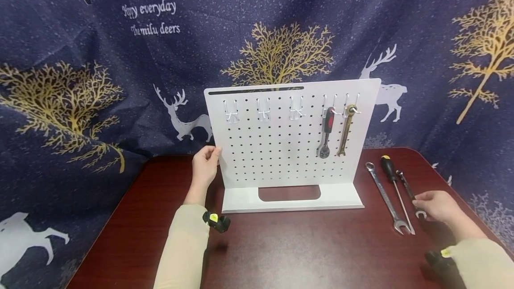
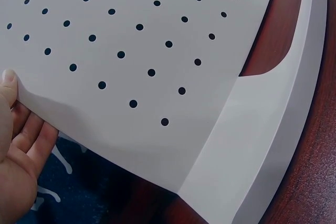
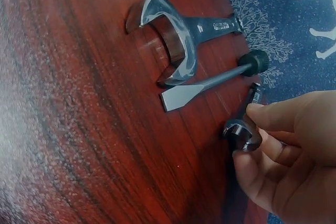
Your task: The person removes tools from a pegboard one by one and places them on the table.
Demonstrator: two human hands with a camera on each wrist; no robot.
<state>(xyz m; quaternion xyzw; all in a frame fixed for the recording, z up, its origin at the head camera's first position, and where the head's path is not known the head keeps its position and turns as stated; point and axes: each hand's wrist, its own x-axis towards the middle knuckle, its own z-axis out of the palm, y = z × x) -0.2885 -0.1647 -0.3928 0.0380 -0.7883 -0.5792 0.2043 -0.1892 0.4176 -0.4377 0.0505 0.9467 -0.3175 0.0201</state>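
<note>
My left hand (image 1: 205, 166) pinches the left edge of a white pegboard (image 1: 277, 146), thumb in front and fingers behind, as the left wrist view shows. On the right of the table, my right hand (image 1: 437, 206) pinches a small combination wrench (image 1: 407, 187) near its open end (image 3: 241, 134). Beside it lie a flat-blade screwdriver (image 1: 397, 191) with a black and yellow handle and a larger combination wrench (image 1: 383, 195). From hooks on the board's right side hang a ratchet wrench (image 1: 327, 133) with a red and black handle and a brass-toned wrench (image 1: 346, 130).
Three white hooks (image 1: 263, 113) on the board's left and middle hold nothing. The board's base (image 1: 241, 200) stands on a dark red table (image 1: 281, 244). Behind hangs a blue cloth (image 1: 192, 57) with deer and trees.
</note>
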